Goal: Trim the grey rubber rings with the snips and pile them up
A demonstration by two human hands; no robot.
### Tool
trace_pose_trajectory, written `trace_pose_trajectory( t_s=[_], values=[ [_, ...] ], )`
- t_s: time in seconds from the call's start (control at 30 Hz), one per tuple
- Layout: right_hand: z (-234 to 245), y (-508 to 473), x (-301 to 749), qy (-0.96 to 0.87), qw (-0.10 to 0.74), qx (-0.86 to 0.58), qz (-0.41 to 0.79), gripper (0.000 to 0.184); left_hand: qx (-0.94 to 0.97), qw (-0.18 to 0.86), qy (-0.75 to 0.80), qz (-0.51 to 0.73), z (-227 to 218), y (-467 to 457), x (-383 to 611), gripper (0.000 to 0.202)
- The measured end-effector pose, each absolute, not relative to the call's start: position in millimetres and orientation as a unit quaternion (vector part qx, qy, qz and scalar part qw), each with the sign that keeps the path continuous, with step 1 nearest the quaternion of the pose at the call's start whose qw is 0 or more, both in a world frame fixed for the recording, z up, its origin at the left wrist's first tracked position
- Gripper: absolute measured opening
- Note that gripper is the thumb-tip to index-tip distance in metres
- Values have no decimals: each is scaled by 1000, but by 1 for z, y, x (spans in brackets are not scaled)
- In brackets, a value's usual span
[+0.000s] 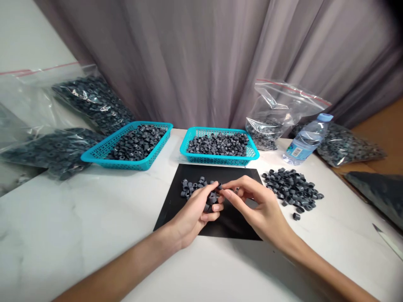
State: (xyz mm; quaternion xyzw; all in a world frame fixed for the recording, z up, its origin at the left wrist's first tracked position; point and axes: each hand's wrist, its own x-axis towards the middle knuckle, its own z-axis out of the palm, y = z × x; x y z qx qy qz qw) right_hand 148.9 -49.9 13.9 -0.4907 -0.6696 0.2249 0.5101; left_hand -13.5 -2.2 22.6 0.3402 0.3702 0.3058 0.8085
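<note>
Both my hands meet over a black mat (233,226) on a white table. My left hand (197,212) is curled around several small dark grey rings, with its thumb and forefinger pinching one ring (218,186). My right hand (252,201) has its fingers bent and its fingertips touch that same ring from the right. A small cluster of loose grey rings (192,186) lies on the mat just left of my left hand's fingers.
A pile of grey rings (292,186) lies on the table right of the mat. Two turquoise baskets (94,156) (185,144) of rings stand behind. Plastic bags of rings (91,98) (277,113) and a water bottle (305,142) line the back.
</note>
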Motion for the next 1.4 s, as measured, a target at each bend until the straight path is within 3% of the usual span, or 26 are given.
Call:
trace_pose_trajectory(
  t_s=[0.23, 0.53, 0.87, 1.13, 1.4],
  values=[
    [9, -48, 152, -652, 511, -442, 346, 28, 348, 798, 374, 321, 24, -4, -14, 19],
    [8, -38, 162, -579, 522, -425, 459, 30, 366, 800, 368, 301, 29, -5, -13, 22],
    [5, -36, 166, -531, 543, -439, 481, 29, 378, 792, 372, 304, 22, -4, -12, 18],
    [8, -36, 167, -576, 491, -426, 496, 35, 377, 791, 364, 315, 28, -2, -14, 19],
    [3, -36, 170, -592, 523, -439, 428, 31, 378, 802, 341, 311, 23, 1, -15, 22]
  ],
)
